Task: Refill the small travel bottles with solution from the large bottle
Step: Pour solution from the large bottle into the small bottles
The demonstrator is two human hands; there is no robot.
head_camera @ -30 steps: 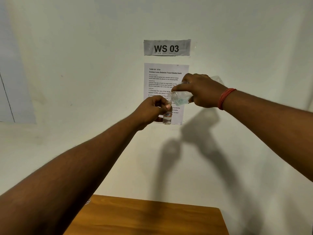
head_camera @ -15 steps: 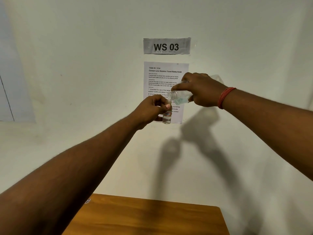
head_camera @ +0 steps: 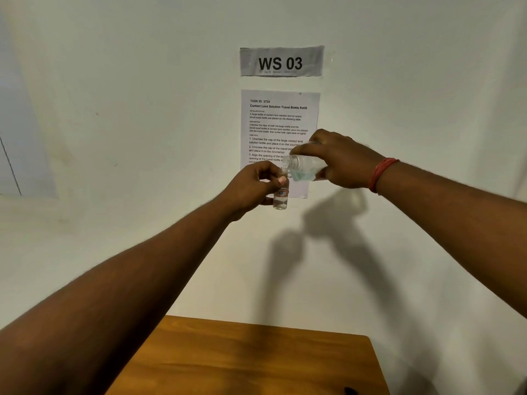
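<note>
Both arms extended. Left hand (head_camera: 253, 185) gripping small travel bottle (head_camera: 281, 195) upright; right hand (head_camera: 340, 159) clasping tilted large bottle (head_camera: 303, 168), mouth at 12 o'clock above the small one.

The large bottle (head_camera: 303, 168) has tipped slightly further over the travel bottle (head_camera: 281, 195) (hands otherwise holding as before).

Below your arms sits a brown wooden table (head_camera: 256, 363) with visible grain, its far edge against the pale wall. A small dark spot (head_camera: 350, 390) shows near its right edge at the bottom; you cannot tell what it is.
</note>
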